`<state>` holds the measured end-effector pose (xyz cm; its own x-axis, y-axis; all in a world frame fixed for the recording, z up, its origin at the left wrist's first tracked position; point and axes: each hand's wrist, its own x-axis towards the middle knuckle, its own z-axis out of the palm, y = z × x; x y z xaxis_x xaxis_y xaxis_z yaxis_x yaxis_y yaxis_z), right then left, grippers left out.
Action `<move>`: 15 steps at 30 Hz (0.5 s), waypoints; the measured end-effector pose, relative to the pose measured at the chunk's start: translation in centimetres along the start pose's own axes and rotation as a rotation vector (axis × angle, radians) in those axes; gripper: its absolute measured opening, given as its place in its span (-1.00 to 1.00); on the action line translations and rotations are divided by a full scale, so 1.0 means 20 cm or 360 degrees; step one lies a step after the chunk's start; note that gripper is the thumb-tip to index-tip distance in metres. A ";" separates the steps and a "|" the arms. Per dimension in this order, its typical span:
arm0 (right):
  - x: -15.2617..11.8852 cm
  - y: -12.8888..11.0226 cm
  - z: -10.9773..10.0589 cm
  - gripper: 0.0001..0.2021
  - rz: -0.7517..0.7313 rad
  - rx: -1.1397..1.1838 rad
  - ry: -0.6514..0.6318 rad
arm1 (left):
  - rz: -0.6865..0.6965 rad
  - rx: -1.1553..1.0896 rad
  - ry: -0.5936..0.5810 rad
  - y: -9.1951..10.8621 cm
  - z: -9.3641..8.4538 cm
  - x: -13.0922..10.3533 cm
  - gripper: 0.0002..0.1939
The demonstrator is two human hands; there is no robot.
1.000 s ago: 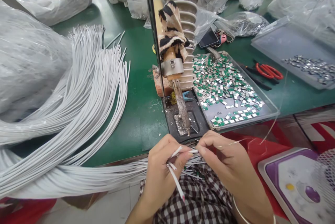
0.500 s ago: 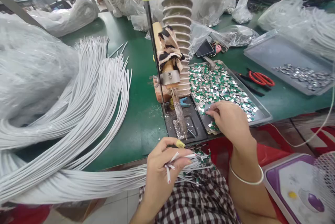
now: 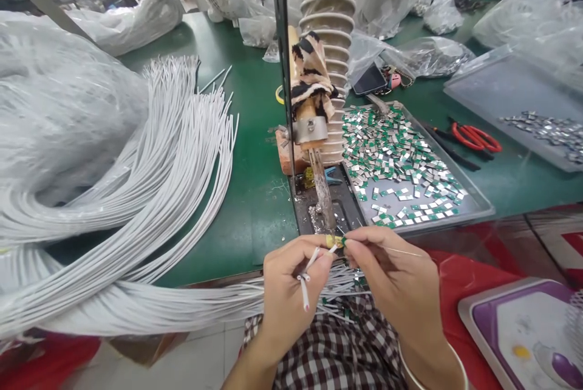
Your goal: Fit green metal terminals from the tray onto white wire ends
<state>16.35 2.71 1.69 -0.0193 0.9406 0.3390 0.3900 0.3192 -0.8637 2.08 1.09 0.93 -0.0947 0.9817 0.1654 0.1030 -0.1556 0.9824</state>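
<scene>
My left hand (image 3: 296,283) is closed on several white cables (image 3: 304,283), with yellow tape round a fingertip. One cable end points right, toward a small green board (image 3: 344,242) pinched in my right hand (image 3: 394,280). A thin wire strand lies across my right fingers. The two hands meet just below the tip of a soldering iron (image 3: 322,192), clamped upright on a stand over a black tray (image 3: 304,220). To the right, a clear tray (image 3: 480,208) holds many green and silver boards (image 3: 387,147).
Long bundles of white cables (image 3: 182,159) spread over the left side of the green table (image 3: 255,195). A ribbed duct (image 3: 328,7) rises behind the iron. Red-handled pliers (image 3: 476,136), plastic bags and another tray (image 3: 514,86) lie right. A purple-and-white fan (image 3: 514,329) stands lower right.
My right hand has moved left from the board tray to my left hand, bringing a board. My left hand has risen slightly. The view has shifted a little.
</scene>
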 end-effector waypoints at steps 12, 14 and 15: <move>-0.02 -0.02 0.03 -0.88 -0.0031 0.0009 0.0071 | 0.0000 0.0000 0.0031 0.02 0.00 0.00 -0.81; -0.03 -0.02 0.03 -0.84 -0.0114 -0.0090 0.0090 | -0.0002 0.0012 0.0057 0.04 0.00 0.00 -0.80; -0.04 -0.02 0.02 -0.81 -0.0162 -0.0159 0.0123 | -0.0011 0.0021 0.0064 0.04 0.00 0.00 -0.80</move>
<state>15.79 1.98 1.60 0.0062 0.8909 0.4542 0.4796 0.3959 -0.7831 2.13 0.99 1.80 -0.1351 0.9775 0.1622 0.1155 -0.1470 0.9824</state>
